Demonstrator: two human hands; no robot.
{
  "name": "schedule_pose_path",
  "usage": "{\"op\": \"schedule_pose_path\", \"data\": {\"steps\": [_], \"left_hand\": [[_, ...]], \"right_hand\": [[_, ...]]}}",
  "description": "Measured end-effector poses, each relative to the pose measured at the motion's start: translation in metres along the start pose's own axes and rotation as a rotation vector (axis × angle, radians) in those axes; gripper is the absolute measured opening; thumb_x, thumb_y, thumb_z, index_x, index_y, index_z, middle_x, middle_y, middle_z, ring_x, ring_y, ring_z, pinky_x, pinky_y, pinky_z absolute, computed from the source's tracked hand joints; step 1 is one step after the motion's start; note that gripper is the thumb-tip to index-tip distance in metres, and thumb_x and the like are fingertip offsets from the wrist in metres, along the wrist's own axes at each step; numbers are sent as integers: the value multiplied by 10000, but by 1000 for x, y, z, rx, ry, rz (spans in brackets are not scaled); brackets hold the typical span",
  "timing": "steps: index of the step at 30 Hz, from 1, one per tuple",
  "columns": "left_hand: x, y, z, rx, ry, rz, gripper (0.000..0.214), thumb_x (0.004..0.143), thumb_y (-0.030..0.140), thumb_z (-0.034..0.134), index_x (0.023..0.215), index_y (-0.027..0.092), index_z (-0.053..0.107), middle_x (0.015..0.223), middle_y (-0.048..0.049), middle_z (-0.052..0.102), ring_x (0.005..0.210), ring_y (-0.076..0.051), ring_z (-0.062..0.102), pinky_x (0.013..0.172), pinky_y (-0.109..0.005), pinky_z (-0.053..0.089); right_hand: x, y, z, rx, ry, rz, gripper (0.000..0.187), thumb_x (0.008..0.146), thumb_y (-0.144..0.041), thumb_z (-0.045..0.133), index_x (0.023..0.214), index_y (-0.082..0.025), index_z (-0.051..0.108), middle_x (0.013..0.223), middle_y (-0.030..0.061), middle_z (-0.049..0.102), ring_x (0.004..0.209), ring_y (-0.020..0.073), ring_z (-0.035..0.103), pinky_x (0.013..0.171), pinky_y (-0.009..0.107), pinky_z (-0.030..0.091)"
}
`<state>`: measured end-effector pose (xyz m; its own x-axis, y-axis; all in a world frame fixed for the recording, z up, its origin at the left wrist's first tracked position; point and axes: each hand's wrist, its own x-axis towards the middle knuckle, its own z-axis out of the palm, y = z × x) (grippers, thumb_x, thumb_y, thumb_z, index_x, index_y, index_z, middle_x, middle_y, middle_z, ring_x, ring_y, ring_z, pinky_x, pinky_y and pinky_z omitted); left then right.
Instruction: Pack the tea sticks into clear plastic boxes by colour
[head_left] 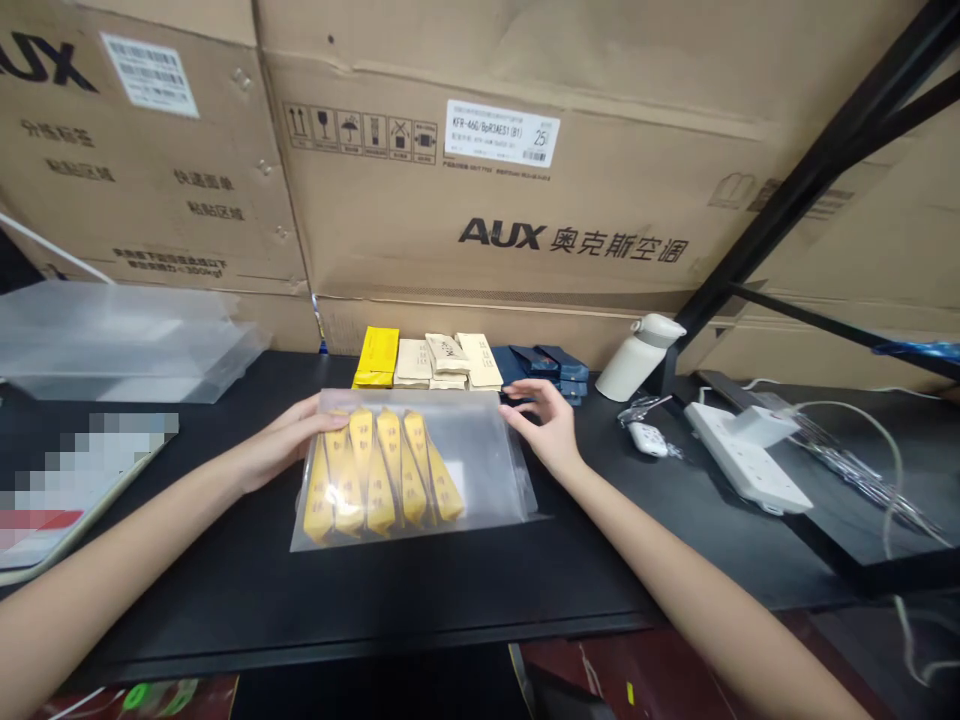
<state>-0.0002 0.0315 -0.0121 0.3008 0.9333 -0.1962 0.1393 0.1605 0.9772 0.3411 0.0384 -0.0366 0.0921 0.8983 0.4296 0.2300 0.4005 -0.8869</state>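
A frosted clear plastic bag (486, 440) lies between my hands, above the black table. Inside it, towards the left, several slim yellow packets (377, 470) with dark printing stand side by side, and a small white patch shows beside them. My left hand (289, 440) is closed on the bag's upper left edge, thumb on top, the other fingers partly hidden beneath. At the upper right corner, my right hand (546, 425) pinches the bag's edge between thumb and fingers.
Behind the bag sit yellow packets (376, 355), cream packets (448, 358) and dark blue packets (551, 367). A white bottle (637, 360), earphone case (648, 440) and power strip (746, 460) are at right. Clear plastic sheets (127, 340) lie left. Large cardboard boxes (390, 240) close off the back.
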Motion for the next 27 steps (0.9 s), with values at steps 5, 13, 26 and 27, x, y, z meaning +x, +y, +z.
{"op": "schedule_pose_path", "data": {"steps": [5, 13, 26, 27], "left_hand": [[1, 7, -8, 15, 42, 71, 619, 710, 506, 705, 1227, 214, 534, 1249, -92, 677, 1169, -328, 615, 841, -316, 541], [-5, 10, -4, 40, -13, 33, 562, 695, 480, 710, 1187, 241, 585, 1168, -56, 717, 1136, -315, 640, 801, -306, 545], [4, 3, -14, -22, -9, -10, 638, 698, 469, 750, 1250, 213, 559, 1241, -89, 685, 1175, -331, 619, 905, -364, 535], [4, 3, -14, -18, -5, 5, 639, 701, 471, 745, 1254, 215, 553, 1245, -88, 682, 1177, -333, 616, 903, -364, 536]], "right_hand": [[-4, -10, -2, -92, -99, 54, 359, 742, -508, 732, 867, -180, 658, 610, 19, 647, 531, 149, 596, 561, 309, 516], [3, -16, -11, 73, -358, 358, 333, 646, -359, 823, 882, -144, 728, 827, 66, 753, 770, 186, 715, 764, 336, 566], [1, -11, -6, 394, -298, 501, 292, 529, -277, 904, 764, -198, 749, 893, 26, 764, 868, 159, 711, 875, 294, 541], [0, -13, -4, 373, -269, 495, 298, 541, -319, 902, 765, -191, 751, 844, 26, 762, 808, 150, 711, 819, 275, 553]]}}
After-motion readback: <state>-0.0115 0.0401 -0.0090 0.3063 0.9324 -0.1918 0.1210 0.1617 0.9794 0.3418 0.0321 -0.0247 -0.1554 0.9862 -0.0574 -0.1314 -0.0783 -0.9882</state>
